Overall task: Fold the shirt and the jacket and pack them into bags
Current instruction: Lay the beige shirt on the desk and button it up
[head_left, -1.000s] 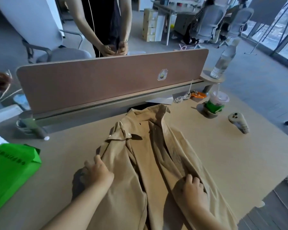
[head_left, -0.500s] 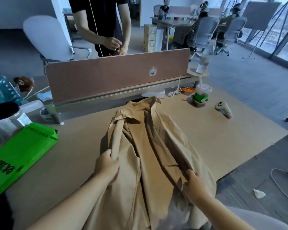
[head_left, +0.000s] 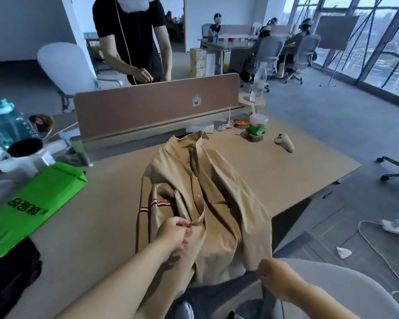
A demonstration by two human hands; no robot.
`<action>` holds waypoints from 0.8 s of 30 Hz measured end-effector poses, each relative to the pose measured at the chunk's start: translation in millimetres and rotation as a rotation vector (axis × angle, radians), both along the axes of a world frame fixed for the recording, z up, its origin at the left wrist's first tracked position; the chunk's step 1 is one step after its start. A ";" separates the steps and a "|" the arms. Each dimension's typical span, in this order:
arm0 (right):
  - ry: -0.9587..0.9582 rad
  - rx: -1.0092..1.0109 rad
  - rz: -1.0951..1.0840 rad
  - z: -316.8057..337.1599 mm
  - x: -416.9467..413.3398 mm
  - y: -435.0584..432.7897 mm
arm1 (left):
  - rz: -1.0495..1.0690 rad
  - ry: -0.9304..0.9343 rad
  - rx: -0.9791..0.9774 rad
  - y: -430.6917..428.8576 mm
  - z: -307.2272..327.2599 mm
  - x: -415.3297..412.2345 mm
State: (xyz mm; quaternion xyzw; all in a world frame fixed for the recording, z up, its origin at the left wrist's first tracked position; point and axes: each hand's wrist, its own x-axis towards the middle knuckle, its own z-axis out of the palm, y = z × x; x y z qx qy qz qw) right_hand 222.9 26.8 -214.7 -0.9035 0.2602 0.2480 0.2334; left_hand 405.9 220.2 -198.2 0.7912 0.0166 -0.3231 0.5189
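- The shirt [head_left: 205, 199] lies in the middle of the frame on the table [head_left: 286, 171]. Its collar points to the top and its hem hangs over the near edge at the bottom.
- We judge it light, soft and limp. It will sag and wrinkle where nothing supports it, and it probably slides easily on the smooth table. It is not fragile.
- The best places to hold, we think, are the firmer edges: the button strip, the shoulder seams and the hem corners. Loose cloth in the middle would only bunch.
- The left hand [head_left: 174, 233] pinches the button strip, low in the centre, with thumb and fingers closed on the cloth.
- The right hand [head_left: 272, 270] is at the hem corner, lower right of the frame. Its fingers are hidden, so we cannot tell if it grips.
- The green bag [head_left: 32, 203] lies flat at the left, apart from the shirt.
- Half a second ago the left hand gripped the side fold higher up. Now that side lies folded inward, a striped sleeve shows, and the hand is at the middle. The right hand has gone lower, to the hem.
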 end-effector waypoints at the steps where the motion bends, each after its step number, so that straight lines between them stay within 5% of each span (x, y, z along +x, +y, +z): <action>1: 0.006 0.004 0.001 -1.7 3.4 -1.8 | 0.012 -0.006 0.000 3.3 1.0 4.2; 16: -0.322 0.050 -0.165 -2.6 287.6 -21.3 | 0.096 -0.217 0.074 -89.8 -22.4 215.5; 20: -0.376 -0.003 -0.310 -25.7 370.0 -47.8 | -0.054 -0.355 0.177 -119.5 -43.3 282.9; 24: -0.228 -0.045 -0.392 -57.7 416.9 -90.7 | -0.250 -0.456 0.250 -150.8 -72.6 349.0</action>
